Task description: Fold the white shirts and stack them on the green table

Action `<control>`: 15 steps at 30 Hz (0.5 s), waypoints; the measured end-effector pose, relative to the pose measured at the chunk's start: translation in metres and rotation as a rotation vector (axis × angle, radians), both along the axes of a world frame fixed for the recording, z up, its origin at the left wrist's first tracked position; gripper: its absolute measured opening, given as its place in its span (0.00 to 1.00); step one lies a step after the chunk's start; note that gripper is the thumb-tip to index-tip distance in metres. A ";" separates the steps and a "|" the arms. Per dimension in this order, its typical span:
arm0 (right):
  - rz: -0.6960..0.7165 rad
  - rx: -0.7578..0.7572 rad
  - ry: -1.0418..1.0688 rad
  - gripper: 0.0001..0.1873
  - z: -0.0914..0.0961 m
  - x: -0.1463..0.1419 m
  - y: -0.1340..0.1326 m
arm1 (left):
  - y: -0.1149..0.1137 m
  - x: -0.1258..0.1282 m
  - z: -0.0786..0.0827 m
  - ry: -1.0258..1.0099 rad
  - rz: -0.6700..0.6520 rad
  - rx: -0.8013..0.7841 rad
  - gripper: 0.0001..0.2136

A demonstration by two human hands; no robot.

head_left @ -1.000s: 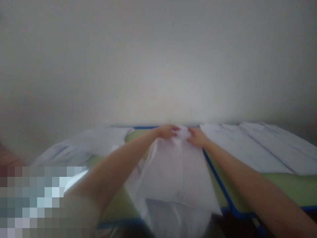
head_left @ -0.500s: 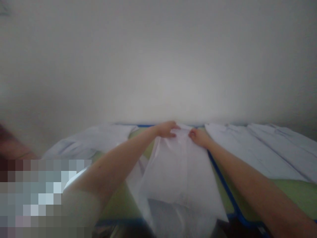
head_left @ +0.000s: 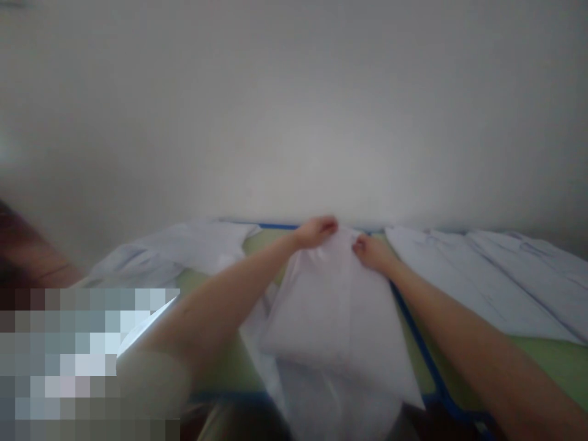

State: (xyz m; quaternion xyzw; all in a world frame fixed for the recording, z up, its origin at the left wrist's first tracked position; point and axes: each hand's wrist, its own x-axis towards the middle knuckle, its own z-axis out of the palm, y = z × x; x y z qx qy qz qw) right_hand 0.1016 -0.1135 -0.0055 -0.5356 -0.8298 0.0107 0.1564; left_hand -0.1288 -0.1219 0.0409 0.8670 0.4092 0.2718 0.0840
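A white shirt (head_left: 316,312) lies over the green surface in the middle, its lower part hanging past the near edge. My left hand (head_left: 318,231) is at its far end, fingers closed on the cloth near the top. Close by on the right, my right hand (head_left: 371,252) pinches the same end with curled fingers. A front strip runs down the cloth between them. Blur hides the fine detail of the collar area and the fingertips.
Green surfaces (head_left: 546,355) with blue frames (head_left: 420,343) stand against a pale wall (head_left: 321,110). More white garments lie on the left (head_left: 184,245) and right (head_left: 482,275). A reddish-brown shape (head_left: 32,245) is at far left, above a pixelated patch.
My left hand's fingers, spread earlier, have closed on the cloth at the shirt's far end, and the hand has shifted slightly up and right. My right hand keeps its pinch nearly in place.
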 end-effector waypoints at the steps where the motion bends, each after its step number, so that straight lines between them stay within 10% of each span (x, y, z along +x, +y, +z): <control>1: -0.001 -0.001 -0.004 0.17 0.000 -0.001 0.000 | 0.000 0.001 0.005 -0.050 0.004 0.012 0.13; 9: 0.024 0.019 -0.012 0.17 0.001 -0.005 -0.004 | 0.015 0.045 -0.007 0.196 0.067 0.038 0.14; 15: -0.273 0.046 0.010 0.25 0.003 0.030 -0.005 | 0.006 -0.001 -0.016 0.270 0.659 -0.070 0.27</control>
